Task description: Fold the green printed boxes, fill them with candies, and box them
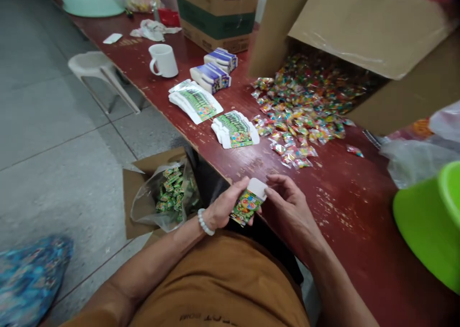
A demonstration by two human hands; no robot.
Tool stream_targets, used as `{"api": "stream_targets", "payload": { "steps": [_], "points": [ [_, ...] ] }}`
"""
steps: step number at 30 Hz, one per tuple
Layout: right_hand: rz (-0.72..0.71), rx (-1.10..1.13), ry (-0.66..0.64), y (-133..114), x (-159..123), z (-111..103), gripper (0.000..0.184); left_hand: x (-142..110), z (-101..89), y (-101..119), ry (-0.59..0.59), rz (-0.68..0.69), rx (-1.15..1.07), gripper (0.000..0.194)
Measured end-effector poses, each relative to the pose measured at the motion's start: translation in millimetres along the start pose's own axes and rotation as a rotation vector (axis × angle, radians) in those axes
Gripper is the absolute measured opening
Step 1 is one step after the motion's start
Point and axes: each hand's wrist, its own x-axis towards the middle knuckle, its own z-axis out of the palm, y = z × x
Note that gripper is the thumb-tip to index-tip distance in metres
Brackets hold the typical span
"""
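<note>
My left hand (230, 203) is closed around a small cardboard candy box (247, 206) printed in green with colourful round shapes. The white flap at the top of this box stands up. At the flap's edge, my right hand (289, 204) has its thumb and a curled finger on the cardboard. Farther along the red table (345, 197) lie two fanned stacks of flat green-and-white cartons, a nearer one (236, 129) and a farther one (197, 100). A heap of small clear candy packets (298, 121) spills over the tabletop beyond my hands.
A tipped cardboard box (359, 29) holds more packets. Bundled blue-white cartons (211, 77), a white mug (163, 61) and a taller carton (217, 15) stand behind. At right is a green tub (427, 221). An open floor box (131, 207) contains green packets; a stool (89, 61) stands left.
</note>
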Motion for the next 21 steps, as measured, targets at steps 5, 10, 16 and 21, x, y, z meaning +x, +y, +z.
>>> {"api": "stream_targets", "payload": {
  "steps": [5, 10, 16, 21],
  "points": [
    [0.060, -0.050, -0.095, 1.7, -21.9, 10.5, 0.028, -24.3, 9.5, -12.6, 0.046, 0.079, 0.072, 0.042],
    [-0.210, -0.268, 0.070, 2.2, -39.3, 22.7, 0.011, -35.4, 5.7, -19.4, 0.042, 0.094, -0.051, 0.044],
    [-0.246, -0.330, -0.085, -5.3, -35.6, 22.7, 0.015, -33.2, -3.5, -12.4, -0.036, 0.002, -0.245, 0.047],
    [-0.011, -0.210, -0.071, 5.2, -22.9, 23.9, 0.015, -33.8, -5.6, -12.6, 0.003, 0.064, -0.095, 0.051]
  ]
}}
